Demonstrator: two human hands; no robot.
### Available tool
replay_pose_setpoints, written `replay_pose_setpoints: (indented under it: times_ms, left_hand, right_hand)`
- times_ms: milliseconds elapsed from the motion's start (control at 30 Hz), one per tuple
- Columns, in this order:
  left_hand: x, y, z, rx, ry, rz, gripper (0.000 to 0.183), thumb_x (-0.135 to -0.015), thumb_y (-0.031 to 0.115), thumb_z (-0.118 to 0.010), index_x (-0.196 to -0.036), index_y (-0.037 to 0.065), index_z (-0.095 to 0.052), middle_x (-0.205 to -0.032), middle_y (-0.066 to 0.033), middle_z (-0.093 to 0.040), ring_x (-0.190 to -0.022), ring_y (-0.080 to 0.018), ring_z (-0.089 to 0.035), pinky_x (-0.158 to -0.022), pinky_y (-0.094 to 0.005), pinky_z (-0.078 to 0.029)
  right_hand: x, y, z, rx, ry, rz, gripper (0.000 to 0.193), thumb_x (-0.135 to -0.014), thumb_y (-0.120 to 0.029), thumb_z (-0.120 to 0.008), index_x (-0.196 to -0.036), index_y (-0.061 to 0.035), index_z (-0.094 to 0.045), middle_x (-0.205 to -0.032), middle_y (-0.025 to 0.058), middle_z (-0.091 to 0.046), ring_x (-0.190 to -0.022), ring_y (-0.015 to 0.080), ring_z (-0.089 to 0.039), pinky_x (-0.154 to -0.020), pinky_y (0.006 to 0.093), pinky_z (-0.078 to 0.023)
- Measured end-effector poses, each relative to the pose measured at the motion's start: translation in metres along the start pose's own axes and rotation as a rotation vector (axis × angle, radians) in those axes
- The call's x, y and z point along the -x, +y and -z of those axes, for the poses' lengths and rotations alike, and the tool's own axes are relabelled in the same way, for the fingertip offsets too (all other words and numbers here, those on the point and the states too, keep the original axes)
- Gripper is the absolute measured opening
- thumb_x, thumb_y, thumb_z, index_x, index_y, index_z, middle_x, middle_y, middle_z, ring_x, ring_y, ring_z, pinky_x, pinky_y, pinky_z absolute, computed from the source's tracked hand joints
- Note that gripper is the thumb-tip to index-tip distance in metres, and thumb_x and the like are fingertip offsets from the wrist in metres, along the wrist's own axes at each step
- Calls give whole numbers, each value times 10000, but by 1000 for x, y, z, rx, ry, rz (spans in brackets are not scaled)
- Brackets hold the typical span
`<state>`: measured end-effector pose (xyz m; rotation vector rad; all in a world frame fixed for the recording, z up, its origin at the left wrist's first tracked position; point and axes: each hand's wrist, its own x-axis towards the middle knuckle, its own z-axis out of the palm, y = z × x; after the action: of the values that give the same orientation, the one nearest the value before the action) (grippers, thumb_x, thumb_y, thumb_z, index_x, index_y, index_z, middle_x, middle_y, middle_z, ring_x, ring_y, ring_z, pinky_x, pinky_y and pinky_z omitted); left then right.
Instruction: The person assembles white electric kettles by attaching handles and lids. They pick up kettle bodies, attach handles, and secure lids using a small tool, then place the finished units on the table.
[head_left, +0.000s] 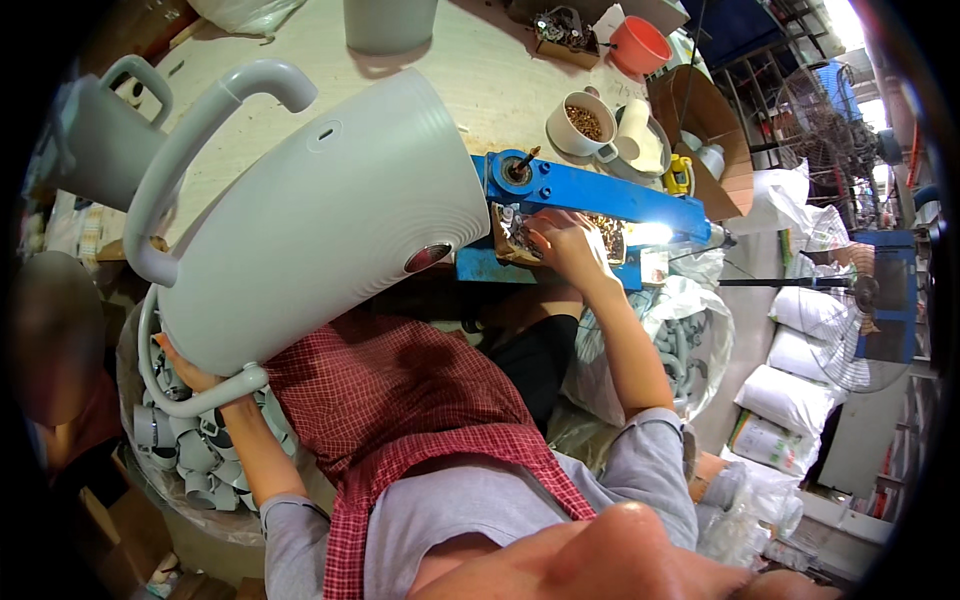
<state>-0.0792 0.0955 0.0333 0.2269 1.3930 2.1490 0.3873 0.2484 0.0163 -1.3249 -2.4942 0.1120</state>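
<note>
A large grey plastic jug shell (pixel 330 220) lies tilted across the front of the table, its wide open end against a blue machine arm (pixel 600 195). My left hand (pixel 190 368) is closed around the lower end of the shell, beside a curved grey handle (pixel 205 400); the shell hides part of the fingers. A second curved handle (pixel 190 150) juts from the upper side. Under the blue arm, my right hand (pixel 570 245) dips into a tray of small metal parts (pixel 515 240). Its fingers are bent together, and what they pinch is hidden.
A white cup of brass-coloured pieces (pixel 583 122), a red bowl (pixel 640 45) and a cardboard box (pixel 710 140) stand beyond the arm. More grey jugs (pixel 390 22) are on the table. Bags of grey parts (pixel 195 450) flank me; a person sits at left.
</note>
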Motion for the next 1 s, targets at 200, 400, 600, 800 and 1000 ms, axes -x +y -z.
replay_pose_setpoints:
  times_ms: [200,400,600,800,1000]
  left_hand:
    - [2,2,2,-148,30,-20,501,-1046,445,-312,-1251,51,-544,-1209,-76,-600,-1068,-189,-597,-952,-345,-487]
    - [-10,-11,12,-53,-62,46,510,-1038,457,-335,-1222,32,-549,-1157,-92,-616,-1014,-180,-615,-874,-326,-522]
    - [-14,-19,6,-105,-71,-28,546,-982,501,-479,-1072,-25,-594,-1024,-129,-660,-868,-184,-670,-727,-310,-577]
    - [-13,-24,-17,-110,-18,-46,534,-996,477,-464,-996,-31,-629,-925,-117,-680,-784,-180,-672,-668,-301,-570]
    - [-20,-38,-39,-272,-304,-143,563,-991,491,-476,-834,-24,-639,-774,-79,-661,-671,-139,-625,-595,-285,-511]
  right_hand:
    - [-1,3,3,81,48,70,206,-778,-63,-676,-983,-66,-696,-987,102,-694,-915,283,-672,-771,359,-550]
    - [-34,-54,85,-118,678,220,243,-704,90,-727,-917,-20,-689,-911,121,-711,-702,253,-677,-604,290,-532]
    - [-87,-50,90,-34,710,381,264,-683,64,-730,-932,-17,-697,-931,95,-706,-734,237,-667,-651,310,-537]
    - [-82,-51,89,-119,590,310,297,-697,40,-732,-987,-18,-703,-1015,108,-697,-816,243,-670,-726,317,-539]
    - [-40,-55,90,-608,563,-79,415,-694,53,-741,-1100,19,-670,-941,116,-655,-823,188,-630,-739,290,-504]
